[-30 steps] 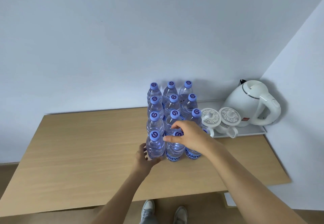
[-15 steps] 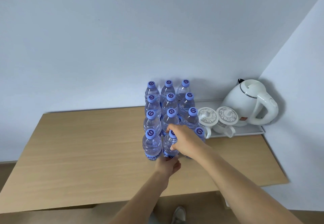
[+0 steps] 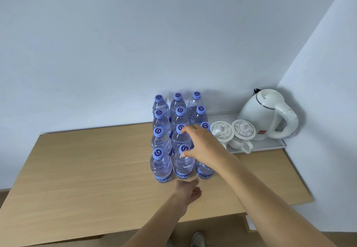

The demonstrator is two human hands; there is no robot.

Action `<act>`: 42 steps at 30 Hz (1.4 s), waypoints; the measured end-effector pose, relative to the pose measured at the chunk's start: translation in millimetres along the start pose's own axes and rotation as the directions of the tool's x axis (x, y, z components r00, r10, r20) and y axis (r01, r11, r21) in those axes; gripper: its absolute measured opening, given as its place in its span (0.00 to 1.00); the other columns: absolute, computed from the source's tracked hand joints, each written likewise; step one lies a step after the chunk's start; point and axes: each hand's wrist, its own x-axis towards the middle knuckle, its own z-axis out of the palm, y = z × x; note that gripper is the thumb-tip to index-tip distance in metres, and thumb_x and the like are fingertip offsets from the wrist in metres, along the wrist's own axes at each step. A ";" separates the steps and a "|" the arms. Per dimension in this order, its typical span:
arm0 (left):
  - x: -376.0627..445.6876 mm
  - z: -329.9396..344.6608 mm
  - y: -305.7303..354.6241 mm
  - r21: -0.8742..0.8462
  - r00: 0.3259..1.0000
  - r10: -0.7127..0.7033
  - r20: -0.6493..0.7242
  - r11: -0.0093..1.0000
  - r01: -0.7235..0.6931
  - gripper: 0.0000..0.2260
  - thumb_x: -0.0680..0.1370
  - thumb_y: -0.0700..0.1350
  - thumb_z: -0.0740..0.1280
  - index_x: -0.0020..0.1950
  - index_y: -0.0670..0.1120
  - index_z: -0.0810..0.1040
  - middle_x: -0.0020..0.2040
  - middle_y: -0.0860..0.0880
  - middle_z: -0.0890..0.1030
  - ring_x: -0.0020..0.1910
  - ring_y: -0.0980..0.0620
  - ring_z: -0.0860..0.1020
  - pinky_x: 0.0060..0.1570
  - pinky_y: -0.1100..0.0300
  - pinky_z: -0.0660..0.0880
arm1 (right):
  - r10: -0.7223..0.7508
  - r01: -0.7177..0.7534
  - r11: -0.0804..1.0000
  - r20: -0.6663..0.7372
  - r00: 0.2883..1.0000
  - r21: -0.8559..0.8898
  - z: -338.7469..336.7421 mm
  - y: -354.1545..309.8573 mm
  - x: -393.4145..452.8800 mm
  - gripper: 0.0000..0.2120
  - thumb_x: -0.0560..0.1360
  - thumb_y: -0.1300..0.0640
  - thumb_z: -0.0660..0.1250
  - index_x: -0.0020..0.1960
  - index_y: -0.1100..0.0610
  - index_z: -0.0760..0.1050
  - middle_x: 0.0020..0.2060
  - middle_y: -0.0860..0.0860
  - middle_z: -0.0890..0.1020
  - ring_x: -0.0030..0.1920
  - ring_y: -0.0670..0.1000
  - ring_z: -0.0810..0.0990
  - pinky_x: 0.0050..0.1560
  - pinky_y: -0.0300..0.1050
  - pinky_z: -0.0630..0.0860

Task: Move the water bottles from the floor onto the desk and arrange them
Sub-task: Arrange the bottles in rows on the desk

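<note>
Several clear water bottles with blue caps stand in a tight block, three wide, on the wooden desk (image 3: pixel 92 169); the front-left bottle (image 3: pixel 161 166) is the nearest one. My right hand (image 3: pixel 202 146) reaches over the front right of the block with spread, straight fingers. It hides the front-right bottle's cap, and its thumb lies against the neck of the front-middle bottle (image 3: pixel 183 164). My left hand (image 3: pixel 188 187) rests on the desk just in front of that bottle's base, fingers loosely curled, holding nothing.
A white kettle (image 3: pixel 268 115) and two lidded white cups (image 3: pixel 221 132) stand on a grey tray (image 3: pixel 270 145) at the desk's back right corner. Walls close the back and right. A shoe (image 3: pixel 198 239) shows on the floor below the desk's front edge.
My left hand moved from the front-left bottle to the base of the front-middle one, then drew back slightly. My right hand spread open over the front-right caps. The front row sits closer together.
</note>
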 end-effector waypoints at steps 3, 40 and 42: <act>-1.6 10.3 -3.7 0.023 0.998 -0.045 0.035 0.999 0.044 0.07 0.76 0.37 0.69 0.47 0.36 0.72 0.40 0.39 0.75 0.37 0.46 0.77 0.38 0.58 0.82 | 0.051 -0.038 0.992 -0.103 0.993 0.119 -18.7 19.2 -7.5 0.31 0.67 0.44 0.76 0.65 0.52 0.70 0.61 0.50 0.75 0.60 0.50 0.74 0.54 0.45 0.70; 1.1 -3.5 -0.4 0.086 0.997 -0.070 0.027 0.994 0.068 0.08 0.79 0.38 0.65 0.55 0.35 0.73 0.43 0.39 0.77 0.40 0.44 0.78 0.40 0.56 0.78 | 0.405 -0.401 0.710 0.130 0.905 0.579 72.6 103.2 -45.0 0.36 0.62 0.56 0.82 0.62 0.58 0.65 0.54 0.46 0.79 0.54 0.46 0.78 0.51 0.39 0.74; 0.4 -22.9 -1.0 0.137 0.995 -0.086 -0.048 0.986 0.092 0.13 0.78 0.39 0.67 0.58 0.34 0.70 0.43 0.38 0.77 0.37 0.44 0.78 0.35 0.55 0.78 | 0.431 -0.420 0.703 0.126 0.894 0.574 80.2 100.2 -48.4 0.34 0.63 0.56 0.81 0.62 0.58 0.68 0.55 0.48 0.79 0.54 0.47 0.78 0.52 0.40 0.73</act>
